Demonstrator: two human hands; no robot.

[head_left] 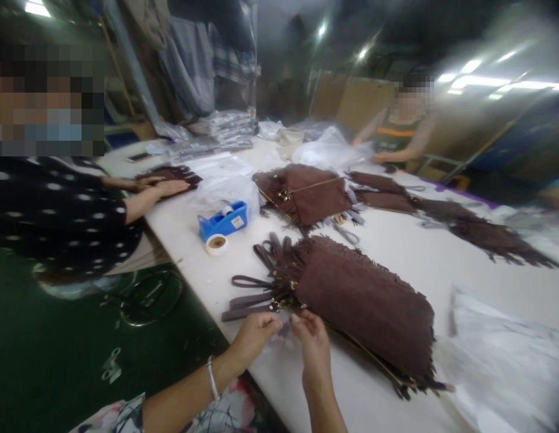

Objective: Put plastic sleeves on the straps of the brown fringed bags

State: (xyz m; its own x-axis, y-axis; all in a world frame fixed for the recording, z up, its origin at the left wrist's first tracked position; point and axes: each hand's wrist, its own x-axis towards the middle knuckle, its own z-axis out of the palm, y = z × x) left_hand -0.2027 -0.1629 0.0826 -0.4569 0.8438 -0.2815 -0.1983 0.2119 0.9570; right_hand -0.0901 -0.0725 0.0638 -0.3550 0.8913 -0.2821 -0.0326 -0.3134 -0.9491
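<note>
A stack of brown fringed suede bags (360,300) lies on the white table (423,252) right in front of me, straps and gold hardware pointing left. My left hand (254,337) and my right hand (311,340) meet at the near edge of the stack, by the metal fittings. Both pinch something small and pale between fingertips; it is too blurred to name. A silver bangle circles my left wrist.
A blue tape dispenser (224,221) and a tape roll (216,244) sit further left. More brown bags (306,193) and clear plastic bags (509,361) cover the table. A person in a dotted top (58,210) works at left, another person (399,135) at the far side.
</note>
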